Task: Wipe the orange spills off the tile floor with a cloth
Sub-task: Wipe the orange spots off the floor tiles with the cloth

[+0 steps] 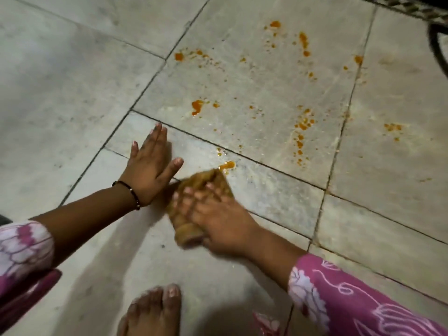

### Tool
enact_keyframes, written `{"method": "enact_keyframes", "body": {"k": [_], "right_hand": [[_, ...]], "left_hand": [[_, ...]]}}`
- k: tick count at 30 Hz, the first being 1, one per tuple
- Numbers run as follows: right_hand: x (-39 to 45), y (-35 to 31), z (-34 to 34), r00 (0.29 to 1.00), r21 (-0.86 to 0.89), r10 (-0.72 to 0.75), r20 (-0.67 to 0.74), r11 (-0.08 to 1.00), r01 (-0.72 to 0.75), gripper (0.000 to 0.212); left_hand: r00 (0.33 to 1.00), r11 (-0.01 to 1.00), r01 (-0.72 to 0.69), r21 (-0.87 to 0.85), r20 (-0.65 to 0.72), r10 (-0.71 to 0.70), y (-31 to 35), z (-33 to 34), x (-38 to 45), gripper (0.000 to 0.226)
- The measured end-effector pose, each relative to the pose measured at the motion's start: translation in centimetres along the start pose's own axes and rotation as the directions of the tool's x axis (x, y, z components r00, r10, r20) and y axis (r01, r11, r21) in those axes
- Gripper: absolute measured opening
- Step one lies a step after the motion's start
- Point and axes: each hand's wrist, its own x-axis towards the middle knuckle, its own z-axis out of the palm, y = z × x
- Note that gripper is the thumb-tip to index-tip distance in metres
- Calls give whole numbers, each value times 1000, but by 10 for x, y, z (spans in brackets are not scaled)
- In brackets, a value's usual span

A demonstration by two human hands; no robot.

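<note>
From the head camera, the right hand [219, 221] pressed down on a brownish cloth [194, 202], fingers spread over it and the thumb tucked round its near end. The cloth lay on the tile floor [72, 93], its far corner touching an orange spill [227, 165]. More orange spills [301, 132] dotted the tiles beyond. The left hand [150, 166] rested flat on the floor just beside the cloth, fingers straight. A bare foot [155, 311] showed near the bottom edge.

free: grey tile floor [254, 93] ahead of the fingers [184, 192] | blocked: flat left hand [148, 170] just beside, bare foot [155, 309] behind
</note>
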Motion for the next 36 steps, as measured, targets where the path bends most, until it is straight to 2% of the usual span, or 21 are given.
{"method": "enact_keyframes", "body": {"k": [2,4,6,8,10,13,15,17,19,21,23,24,26,28,30,32,34,36], "right_hand": [[0,22,-6,977,71,213,-22,975,-211,82],[-33,46,-11,915,72,401,-56,915,-397,77],[-75,48,-14,859,34,508,-70,861,-507,75],[-100,19,-9,829,57,557,-50,830,-554,75],[-97,-27,3,834,58,550,-44,835,-547,77],[-46,-64,9,907,102,418,-39,905,-413,76],[-1,-43,4,953,71,301,-22,952,-299,73],[25,-3,-5,961,37,275,-17,961,-274,74],[21,36,-13,931,12,363,-37,932,-362,78],[-9,53,-16,870,38,489,-58,872,-487,82],[-49,39,-13,815,75,574,-80,818,-570,80],[-66,21,-9,797,93,599,-77,801,-592,79],[-85,-20,1,792,95,609,-49,792,-603,78],[-80,-42,5,830,92,556,-35,829,-552,80],[-58,-34,1,890,77,455,-19,889,-452,81],[-30,-7,-5,918,9,397,-21,918,-397,82],[-7,27,-12,904,-26,427,-23,904,-428,84],[0,55,-18,850,-12,527,-29,850,-527,87]], "left_hand": [[1000,1000,-5,-15,-22,4,-3,2,-2,94],[999,999,-43,-15,-27,43,-8,5,-6,93],[995,996,-87,-25,-40,86,-13,5,-9,97],[993,992,-96,-79,-75,90,-10,4,-8,101],[990,980,-76,-184,-127,53,2,2,-2,101],[981,948,-98,-303,-192,39,28,-1,8,100],[981,930,-101,-354,-193,33,40,-1,14,104],[982,921,-88,-379,-190,16,41,-4,19,105],[974,952,-149,-268,-203,96,33,-6,21,98],[949,957,-285,-47,-151,275,19,-5,20,89],[919,914,-382,134,-46,391,5,3,14,84],[915,899,-393,194,-12,403,0,9,9,83],[931,897,-350,270,-5,364,-5,20,1,80],[961,931,-258,258,-29,274,-5,29,-1,78],[978,956,-186,227,-51,203,-3,33,0,82],[982,957,-166,237,-49,183,-4,34,2,84],[980,943,-186,277,-22,200,-6,35,1,82],[976,929,-207,308,1,217,-6,36,-1,80]]}}
